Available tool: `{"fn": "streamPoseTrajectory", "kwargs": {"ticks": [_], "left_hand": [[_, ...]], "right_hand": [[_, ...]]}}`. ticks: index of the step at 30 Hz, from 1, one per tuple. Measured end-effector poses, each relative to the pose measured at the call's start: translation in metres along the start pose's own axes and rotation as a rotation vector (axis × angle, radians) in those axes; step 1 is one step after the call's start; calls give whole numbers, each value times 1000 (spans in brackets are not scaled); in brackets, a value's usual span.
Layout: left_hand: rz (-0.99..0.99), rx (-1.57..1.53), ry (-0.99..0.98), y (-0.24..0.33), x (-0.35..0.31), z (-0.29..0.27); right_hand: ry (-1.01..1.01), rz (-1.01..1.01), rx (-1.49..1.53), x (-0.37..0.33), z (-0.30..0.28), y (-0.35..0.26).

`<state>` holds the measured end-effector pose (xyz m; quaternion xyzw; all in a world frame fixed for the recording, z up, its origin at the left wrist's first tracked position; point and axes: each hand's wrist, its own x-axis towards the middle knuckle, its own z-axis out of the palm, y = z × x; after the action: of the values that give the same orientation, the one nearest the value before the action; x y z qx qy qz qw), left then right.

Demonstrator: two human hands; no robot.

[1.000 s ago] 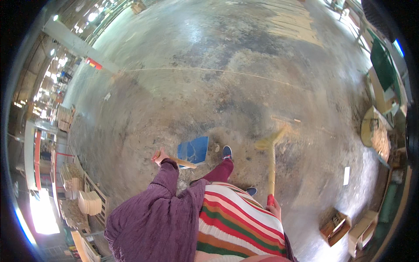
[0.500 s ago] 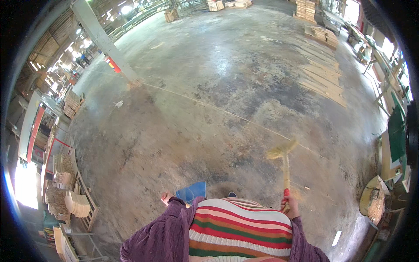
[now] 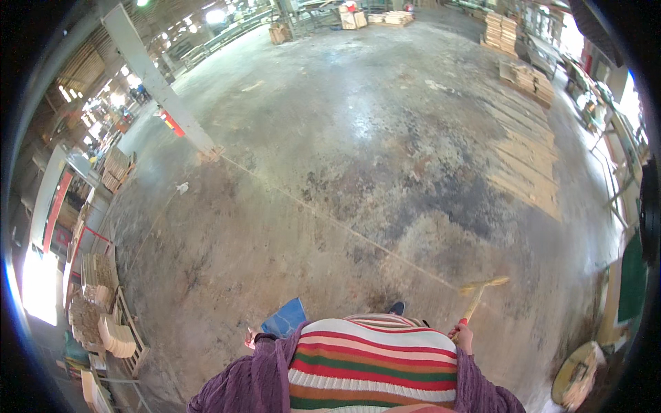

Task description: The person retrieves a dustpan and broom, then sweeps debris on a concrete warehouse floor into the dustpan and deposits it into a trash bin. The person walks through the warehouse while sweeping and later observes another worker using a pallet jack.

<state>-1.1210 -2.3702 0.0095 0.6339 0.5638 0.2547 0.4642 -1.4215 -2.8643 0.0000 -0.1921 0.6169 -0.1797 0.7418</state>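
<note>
My right hand [image 3: 463, 335] is closed round the handle of a broom [image 3: 475, 296] with a pale straw-coloured head and a red band on the handle. The broom head is out ahead of me at the right, low over the concrete floor; whether it touches is hard to tell. At my left side, my left hand [image 3: 250, 337] is closed, partly hidden by a purple sleeve. Beside it a flat blue dustpan [image 3: 284, 318] sticks out; its handle is out of sight, though it moves with the hand. The tip of one dark shoe [image 3: 397, 308] shows past my striped sweater.
A post [image 3: 155, 76] with a red extinguisher [image 3: 171, 124] stands at far left. Stacked wood pieces [image 3: 116, 335] line the left side. Boards [image 3: 527, 165] lie on the floor at right, a wood stack [image 3: 527, 82] behind them. A round container [image 3: 577, 375] stands near right.
The broom has swung right and nearer to me. My left hand and the dustpan have shifted left and slightly down. The whole view has turned a little, and the shoe shows farther right.
</note>
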Motion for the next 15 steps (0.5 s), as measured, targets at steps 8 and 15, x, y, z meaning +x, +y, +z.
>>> {"fn": "streamPoseTrajectory", "kwargs": {"ticks": [8, 15], "left_hand": [[-26, -43, 23, 64, -115, 190], [-54, -79, 21, 136, -179, 401]], "right_hand": [[-320, -18, 19, 136, 245, -157], [-304, -227, -211, 223, 431, -230]]}}
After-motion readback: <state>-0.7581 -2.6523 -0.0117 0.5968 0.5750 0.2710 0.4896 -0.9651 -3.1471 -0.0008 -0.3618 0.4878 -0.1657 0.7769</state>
